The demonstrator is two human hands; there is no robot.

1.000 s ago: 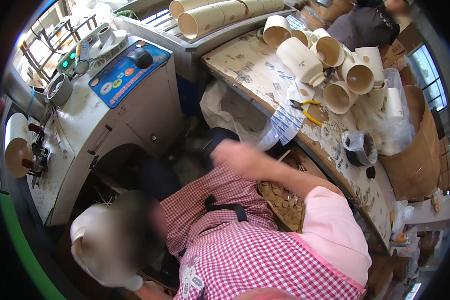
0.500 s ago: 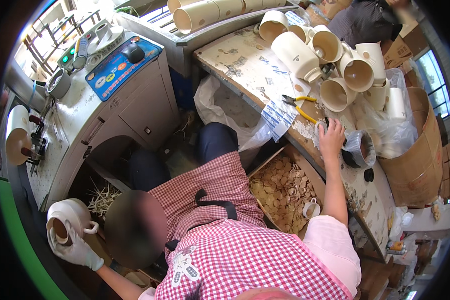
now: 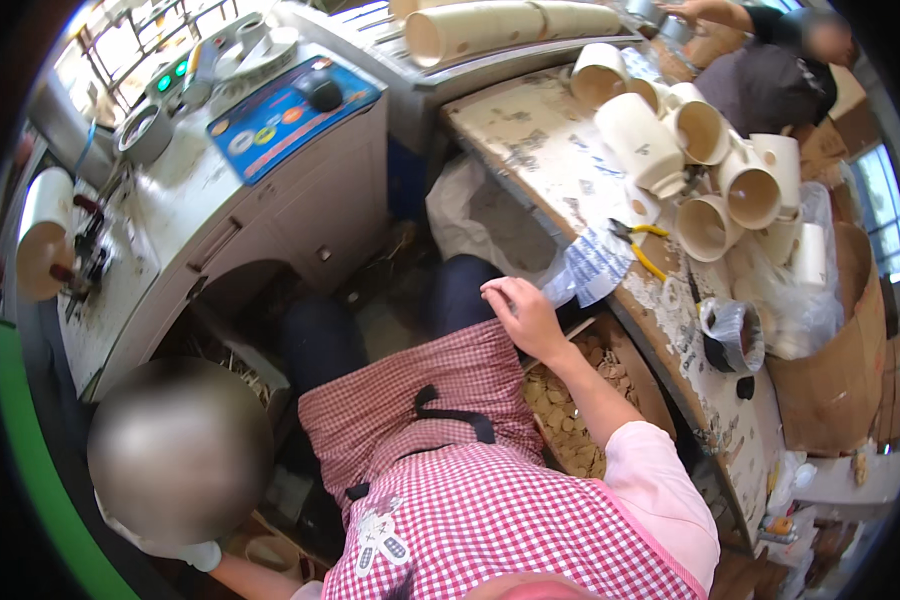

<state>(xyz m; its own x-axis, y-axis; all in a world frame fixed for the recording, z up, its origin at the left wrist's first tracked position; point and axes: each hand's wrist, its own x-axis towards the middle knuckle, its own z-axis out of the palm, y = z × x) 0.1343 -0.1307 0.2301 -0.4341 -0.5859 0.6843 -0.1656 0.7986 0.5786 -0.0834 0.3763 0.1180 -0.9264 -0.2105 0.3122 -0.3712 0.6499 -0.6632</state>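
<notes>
My left hand (image 3: 195, 553), in a white glove, is at the lower left. It cups a pale, blurred mug (image 3: 185, 450) from below, and the blur hides most of its fingers. Bare, my right hand (image 3: 528, 318) is in front of my right knee, thumb and fingertips pressed together. Whatever they pinch is too small to make out. Below that hand is a box of small round tan discs (image 3: 558, 405), partly covered by my forearm. On the bench to the right lie yellow-handled cutting pliers (image 3: 650, 250), near a plastic-lined black cup (image 3: 730, 335).
Several cream mugs (image 3: 640, 140) are piled on the right bench (image 3: 530, 130), beside a large cardboard drum (image 3: 830, 370). A white cabinet (image 3: 300, 210) at left bears a blue mat (image 3: 280, 120) and a mouse (image 3: 319, 90). Another person (image 3: 770, 85) is at the far right.
My right hand has left the bench beside the pliers and moved left, over to my knee, fingers now pinched. My left hand has shifted down and slightly right with the mug. The view has turned a little.
</notes>
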